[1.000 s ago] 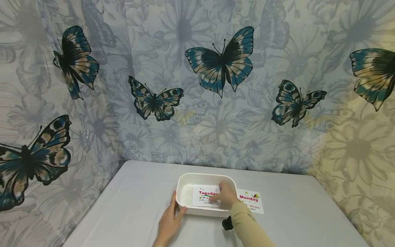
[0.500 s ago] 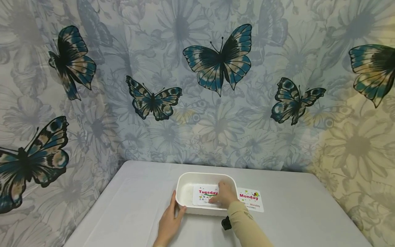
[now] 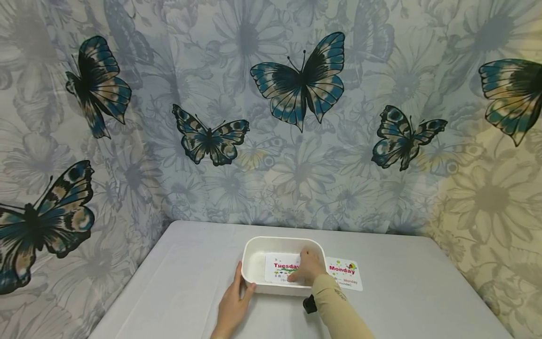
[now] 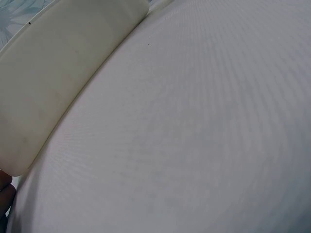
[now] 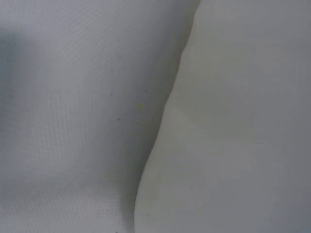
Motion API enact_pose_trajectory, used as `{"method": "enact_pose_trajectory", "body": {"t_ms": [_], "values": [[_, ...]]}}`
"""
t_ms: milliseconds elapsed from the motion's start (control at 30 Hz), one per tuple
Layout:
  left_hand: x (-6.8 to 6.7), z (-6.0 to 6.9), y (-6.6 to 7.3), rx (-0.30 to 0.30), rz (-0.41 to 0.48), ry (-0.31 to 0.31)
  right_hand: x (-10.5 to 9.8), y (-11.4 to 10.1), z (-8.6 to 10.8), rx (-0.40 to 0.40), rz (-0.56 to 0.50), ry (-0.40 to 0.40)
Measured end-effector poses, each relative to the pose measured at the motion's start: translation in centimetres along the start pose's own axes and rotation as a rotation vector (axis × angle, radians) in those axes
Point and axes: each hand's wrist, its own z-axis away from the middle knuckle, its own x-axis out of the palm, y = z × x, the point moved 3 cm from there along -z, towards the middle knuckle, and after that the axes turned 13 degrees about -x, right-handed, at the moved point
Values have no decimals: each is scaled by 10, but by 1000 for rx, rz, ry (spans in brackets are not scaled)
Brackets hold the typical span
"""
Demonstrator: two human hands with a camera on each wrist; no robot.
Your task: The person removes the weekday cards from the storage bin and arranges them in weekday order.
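A white plastic bin (image 3: 279, 290) sits on the table, with a "Tuesday" flashcard (image 3: 281, 269) lying inside it. My left hand (image 3: 232, 301) holds the bin's near left corner, thumb at the front and fingers along the left side. In the left wrist view the bin wall (image 4: 58, 73) fills the upper left, and a bit of my fingers (image 4: 6, 191) shows at the edge. My right hand (image 3: 310, 268) reaches inside and grips the Tuesday card, thumb near its front edge and fingers towards the back; it covers the card's right part. The right wrist view shows only bin wall (image 5: 233, 131) and cloth.
A "Monday" flashcard (image 3: 345, 275) lies on the table, right of the bin, partly hidden by the bin and my right arm. White cloth covers the table (image 3: 169, 273). Behind it hangs a butterfly-patterned backdrop (image 3: 296, 188). A black wrist device (image 3: 310, 304) sits under my right sleeve.
My right hand has shifted slightly over the Tuesday card, now covering more of its right part. The left hand and the bin have stayed in place.
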Motion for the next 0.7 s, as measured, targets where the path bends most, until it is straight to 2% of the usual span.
{"method": "enact_pose_trajectory", "body": {"t_ms": [167,367,533,700], "values": [[1,-1,-1,0,-6,3,1,3,-1,19,-8,9],[2,0,0,4,-5,12,1,7,0,79,-105,62],[1,0,0,18,-6,26,-1,6,1,79,-169,111],[-1,1,1,14,-2,15,-2,6,0,57,-205,159]]}}
